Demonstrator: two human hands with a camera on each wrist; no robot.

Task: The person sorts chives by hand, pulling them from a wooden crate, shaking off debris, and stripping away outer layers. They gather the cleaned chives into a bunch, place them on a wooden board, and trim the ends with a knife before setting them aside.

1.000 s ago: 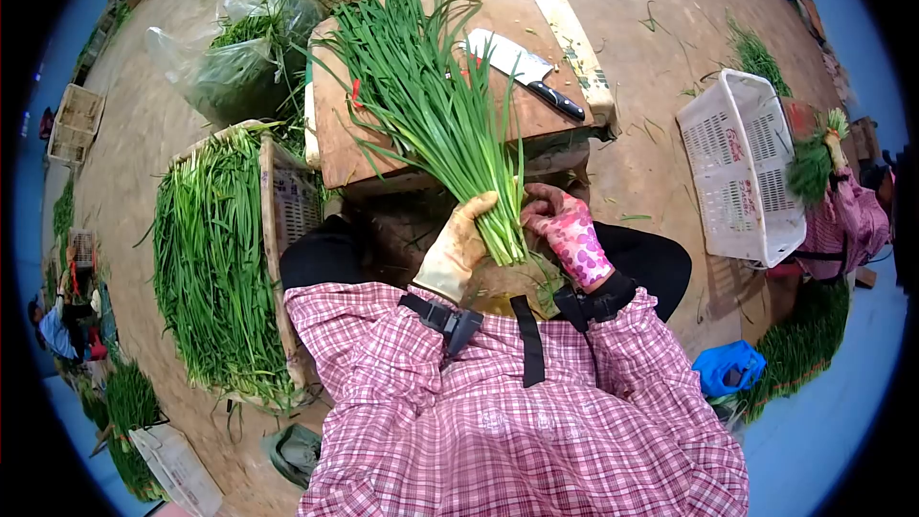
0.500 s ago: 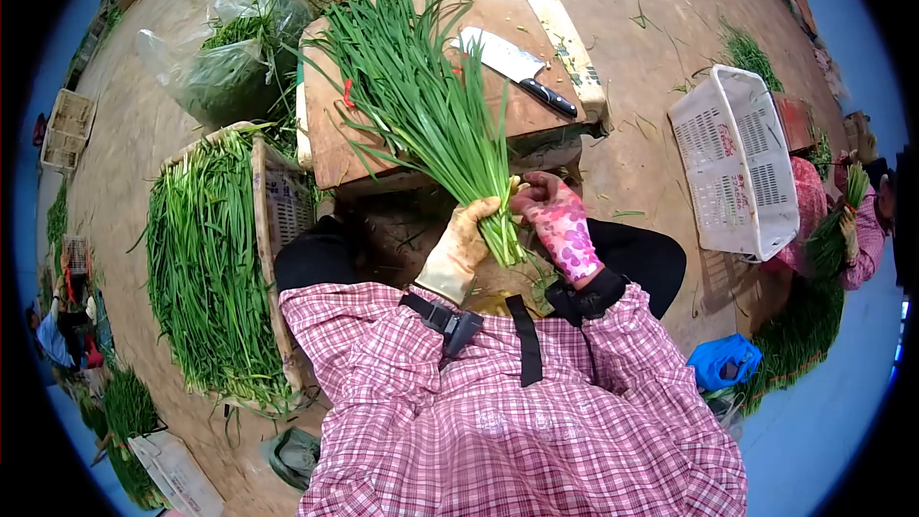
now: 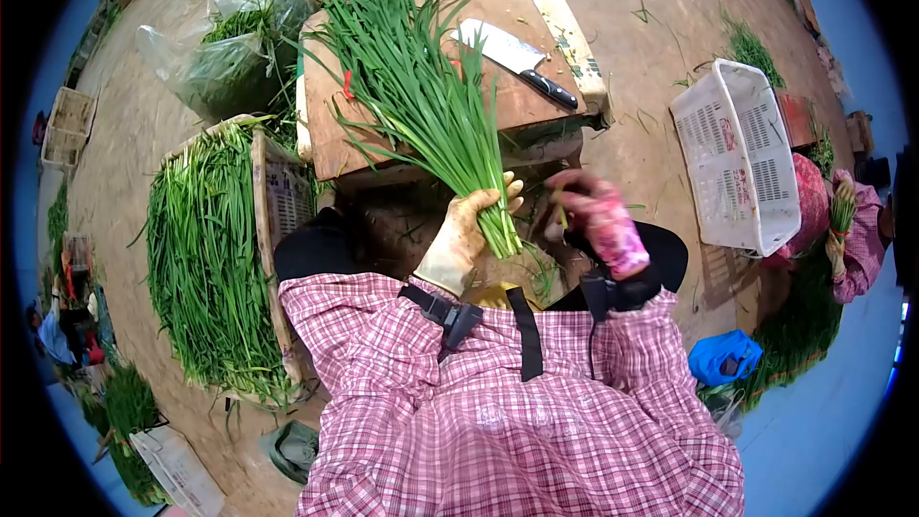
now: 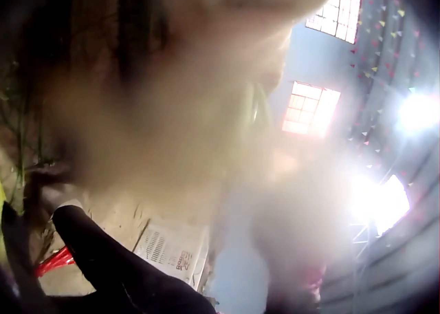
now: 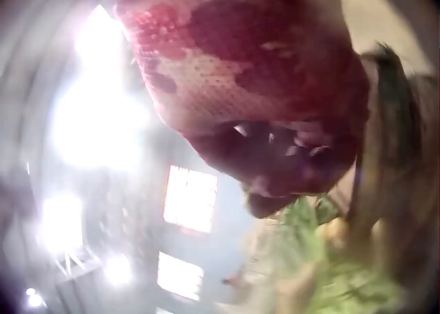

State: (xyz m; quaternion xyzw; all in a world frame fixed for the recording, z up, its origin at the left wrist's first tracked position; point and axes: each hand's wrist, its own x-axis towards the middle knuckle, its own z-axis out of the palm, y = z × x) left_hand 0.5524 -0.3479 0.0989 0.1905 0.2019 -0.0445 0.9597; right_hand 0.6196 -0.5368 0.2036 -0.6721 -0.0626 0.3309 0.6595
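A bundle of long green Chinese chives [image 3: 436, 105] lies slantwise across the wooden board, its pale stem ends reaching over the near edge. My left hand [image 3: 455, 237], in a stained cream glove, grips the bundle near those ends with the thumb on top. To its right, apart from the bundle, my right hand [image 3: 601, 220] in a pink patterned glove pinches a small yellowish leaf [image 3: 561, 217]. The pink glove also fills the upper right wrist view, while the left wrist view is mostly blurred.
A cleaver [image 3: 517, 62] lies on the board [image 3: 364, 148], right of the chives. A crate of chives [image 3: 215, 268] stands at the left, below a clear plastic bag [image 3: 225, 67] of greens. At the right are a white crate [image 3: 737, 158] and another person [image 3: 857, 258].
My right hand has moved from the stem ends off to the right, with a yellowish leaf between its fingers. The left hand keeps its grip on the chives.
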